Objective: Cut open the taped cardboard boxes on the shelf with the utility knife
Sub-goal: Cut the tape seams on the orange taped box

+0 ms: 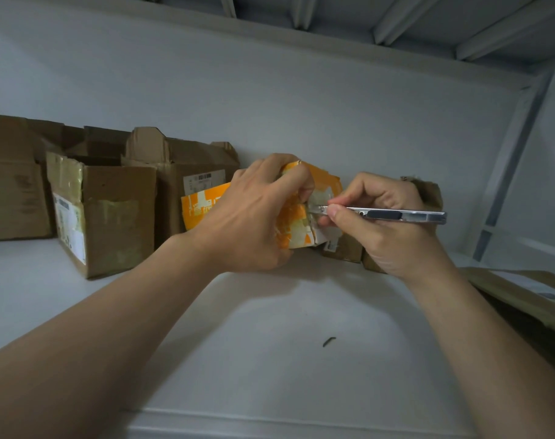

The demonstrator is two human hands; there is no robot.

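Note:
A small orange and white taped box (296, 217) stands at the middle of the white shelf (270, 327). My left hand (247, 217) grips it from the front, fingers curled over its top and thumb under it. My right hand (384, 220) holds a silver utility knife (390, 214) like a pen, lying almost level. The knife's tip touches the taped right end of the box, between the fingertips of both hands. The blade itself is mostly hidden by tape and fingers.
Three brown cardboard boxes with raised flaps stand at the back left: (13, 185), (108, 213), (187, 172). A brown box (428, 198) sits behind my right hand, and flattened cardboard (529, 299) lies at the right. A small dark scrap (329, 341) lies on the shelf.

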